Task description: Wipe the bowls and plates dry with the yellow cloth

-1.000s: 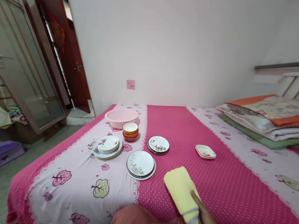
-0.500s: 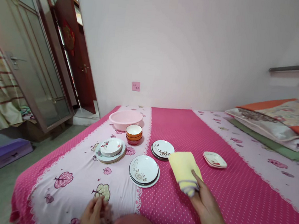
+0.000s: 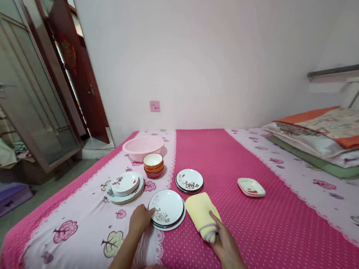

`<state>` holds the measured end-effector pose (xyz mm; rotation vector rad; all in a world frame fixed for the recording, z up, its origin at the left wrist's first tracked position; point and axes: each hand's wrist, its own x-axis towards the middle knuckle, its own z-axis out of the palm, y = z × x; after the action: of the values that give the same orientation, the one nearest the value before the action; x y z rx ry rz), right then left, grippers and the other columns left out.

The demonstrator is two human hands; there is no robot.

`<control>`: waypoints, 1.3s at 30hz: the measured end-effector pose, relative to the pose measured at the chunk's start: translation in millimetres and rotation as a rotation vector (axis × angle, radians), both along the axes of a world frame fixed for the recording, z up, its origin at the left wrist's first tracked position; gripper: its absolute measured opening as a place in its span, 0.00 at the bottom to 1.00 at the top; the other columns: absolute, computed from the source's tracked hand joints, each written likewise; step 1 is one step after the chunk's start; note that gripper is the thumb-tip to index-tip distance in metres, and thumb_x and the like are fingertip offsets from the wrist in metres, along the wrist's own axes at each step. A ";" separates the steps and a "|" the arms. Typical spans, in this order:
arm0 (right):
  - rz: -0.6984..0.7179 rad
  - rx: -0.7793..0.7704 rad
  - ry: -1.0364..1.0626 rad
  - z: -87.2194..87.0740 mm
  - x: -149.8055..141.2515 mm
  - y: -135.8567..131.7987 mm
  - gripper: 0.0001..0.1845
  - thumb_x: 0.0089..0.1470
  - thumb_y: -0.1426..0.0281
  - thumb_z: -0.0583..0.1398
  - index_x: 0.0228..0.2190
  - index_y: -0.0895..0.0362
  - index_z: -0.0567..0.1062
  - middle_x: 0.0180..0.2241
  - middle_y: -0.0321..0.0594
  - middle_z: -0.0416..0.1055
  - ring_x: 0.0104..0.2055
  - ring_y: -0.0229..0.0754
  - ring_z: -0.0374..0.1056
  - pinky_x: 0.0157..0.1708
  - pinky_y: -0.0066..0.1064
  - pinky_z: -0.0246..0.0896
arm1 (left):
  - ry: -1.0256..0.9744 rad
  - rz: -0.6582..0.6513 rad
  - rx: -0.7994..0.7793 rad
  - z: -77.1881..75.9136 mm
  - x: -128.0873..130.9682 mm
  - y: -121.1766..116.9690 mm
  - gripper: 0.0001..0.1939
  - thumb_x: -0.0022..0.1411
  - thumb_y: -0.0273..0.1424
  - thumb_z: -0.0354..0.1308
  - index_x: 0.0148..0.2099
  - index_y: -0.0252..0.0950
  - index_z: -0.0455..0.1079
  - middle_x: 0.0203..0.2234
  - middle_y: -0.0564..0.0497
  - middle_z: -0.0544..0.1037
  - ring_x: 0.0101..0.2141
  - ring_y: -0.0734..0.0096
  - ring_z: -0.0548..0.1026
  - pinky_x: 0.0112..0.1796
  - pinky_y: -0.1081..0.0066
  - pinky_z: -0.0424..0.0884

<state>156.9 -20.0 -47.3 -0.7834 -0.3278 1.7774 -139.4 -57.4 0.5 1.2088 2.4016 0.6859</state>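
My left hand [image 3: 140, 221] is at the left edge of a stack of plates [image 3: 166, 206], thumb over the rim of the white top plate with its brown flower print; the other fingertips are hidden at the side. A folded yellow towel [image 3: 201, 214] with a grey-striped end is held in my right hand [image 3: 222, 238], just right of that stack. Behind them lies a second pile of smaller flowered plates [image 3: 189, 180].
Left of the stack are flowered plates [image 3: 125, 184] on larger ones. Nested orange and red bowls [image 3: 153, 166] stand before a pink basin [image 3: 142, 146]. Small squarish dishes [image 3: 251, 187] lie to the right. Folded bedding [image 3: 332, 142] sits at the far right of the bed.
My left hand has moved up and right from the near bedspread to the plate's rim. My right hand has brought the towel closer to the plates. The view has shifted slightly.
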 end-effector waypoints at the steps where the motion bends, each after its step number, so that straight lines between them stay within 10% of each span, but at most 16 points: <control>1: -0.012 -0.035 0.006 2.2 -1.4 1.6 0.20 0.42 0.71 0.75 0.39 0.60 0.80 0.33 0.45 0.85 0.30 0.46 0.81 0.29 0.31 0.79 | -0.015 0.000 -0.035 0.5 -1.2 3.0 0.14 0.70 0.42 0.61 0.42 0.34 0.74 0.37 0.50 0.79 0.39 0.65 0.78 0.44 0.58 0.75; 14: -0.030 -0.129 0.070 12.8 -6.8 2.6 0.20 0.46 0.74 0.73 0.42 0.64 0.80 0.38 0.51 0.85 0.38 0.52 0.83 0.36 0.36 0.81 | -0.542 0.083 0.139 12.5 17.0 7.0 0.14 0.71 0.40 0.61 0.51 0.34 0.73 0.41 0.49 0.79 0.35 0.69 0.78 0.36 0.65 0.79; 22: -0.050 -0.157 0.093 12.3 -4.0 6.1 0.19 0.49 0.74 0.72 0.44 0.61 0.80 0.33 0.43 0.85 0.30 0.43 0.81 0.30 0.28 0.77 | -0.900 0.406 0.747 52.9 34.6 1.0 0.05 0.67 0.27 0.59 0.35 0.35 0.69 0.23 0.60 0.71 0.21 0.79 0.68 0.24 0.77 0.68; 29: -0.102 -0.109 0.113 22.4 -4.4 -0.1 0.20 0.45 0.73 0.74 0.42 0.59 0.80 0.38 0.42 0.85 0.32 0.41 0.81 0.28 0.25 0.76 | -1.332 0.479 0.994 97.4 63.8 11.0 0.13 0.56 0.17 0.55 0.41 0.37 0.72 0.29 0.54 0.80 0.29 0.77 0.77 0.29 0.79 0.72; 39: -0.126 -0.132 0.047 29.7 1.0 4.5 0.24 0.43 0.73 0.75 0.44 0.60 0.80 0.39 0.45 0.85 0.38 0.50 0.83 0.36 0.35 0.81 | -1.725 0.453 0.809 82.6 103.1 13.5 0.26 0.64 0.22 0.54 0.64 0.38 0.70 0.50 0.40 0.84 0.50 0.52 0.82 0.54 0.47 0.76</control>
<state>158.0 -15.5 -17.6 -0.8357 -0.1277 1.7088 -36.3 -43.9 83.1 -0.0949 0.8119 1.8509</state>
